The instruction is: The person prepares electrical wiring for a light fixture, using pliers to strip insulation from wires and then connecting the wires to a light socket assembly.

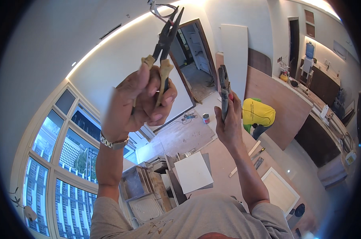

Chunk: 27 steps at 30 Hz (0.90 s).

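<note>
My left hand (pixel 137 99), raised high with a metal-banded watch (pixel 114 142) on the wrist, is closed round the handles of long-nose pliers (pixel 164 42). These have yellowish handles and dark jaws pointing up, slightly parted. Thin wires (pixel 159 15) hang from the ceiling at the top and overlap the jaws; whether the jaws touch them I cannot tell. Lower and to the right, my right hand (pixel 231 129) is wrapped round a second pair of pliers (pixel 224 81) with a dark, blunt head pointing up. Its handles are partly hidden by the fingers.
A person in a yellow shirt (pixel 260 112) bends beside a large wooden panel (pixel 282 101). Below me are a white board (pixel 194 172), stacked wood pieces (pixel 158 187) and a small can (pixel 206 118). Tall windows (pixel 61 149) line the left. A doorway (pixel 196 59) opens ahead.
</note>
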Tool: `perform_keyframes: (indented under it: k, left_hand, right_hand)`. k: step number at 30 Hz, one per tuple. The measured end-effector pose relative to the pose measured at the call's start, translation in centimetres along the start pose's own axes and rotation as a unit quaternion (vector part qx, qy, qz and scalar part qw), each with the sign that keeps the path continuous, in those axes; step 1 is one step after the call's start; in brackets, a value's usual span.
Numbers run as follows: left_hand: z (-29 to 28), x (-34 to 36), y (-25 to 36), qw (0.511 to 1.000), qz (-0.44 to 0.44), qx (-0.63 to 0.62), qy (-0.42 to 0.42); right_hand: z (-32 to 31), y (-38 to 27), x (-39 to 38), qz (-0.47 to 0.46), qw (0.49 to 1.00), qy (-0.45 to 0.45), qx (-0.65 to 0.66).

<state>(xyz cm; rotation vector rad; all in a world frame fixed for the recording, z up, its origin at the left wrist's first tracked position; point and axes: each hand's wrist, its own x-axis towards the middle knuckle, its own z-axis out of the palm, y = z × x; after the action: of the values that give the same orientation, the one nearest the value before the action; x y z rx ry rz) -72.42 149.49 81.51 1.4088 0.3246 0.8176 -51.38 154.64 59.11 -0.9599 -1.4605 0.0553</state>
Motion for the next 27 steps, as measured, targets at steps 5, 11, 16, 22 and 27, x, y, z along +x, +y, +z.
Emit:
perform_keyframes:
  k: [5, 11, 16, 22, 27]
  left_hand:
    - [-0.4, 0.6, -2.4, 0.955, 0.028, 0.272, 0.112]
    - [-1.8, 1.2, -3.7, 0.7, 0.05, 0.667, 0.25]
    - [-2.6, 1.5, -4.1, 0.579, 0.098, 0.748, 0.31]
    - [-4.8, 1.2, -4.0, 0.512, 0.147, 0.785, 0.316]
    - [-5.1, 0.6, -3.0, 0.623, 0.086, 0.712, 0.313]
  right_hand:
    - [-0.2, 1.2, -1.4, 0.031, 0.999, -0.013, 0.025]
    - [-0.4, 2.5, -2.7, 0.038, 0.999, -0.01, -0.007]
    - [-0.8, 2.8, -3.0, 0.057, 0.997, -0.034, 0.039]
    - [-2.4, 0.7, -1.9, 0.185, 0.96, -0.102, 0.186]
    - [-4.5, -1.5, 0.1, 0.258, 0.918, -0.156, 0.259]
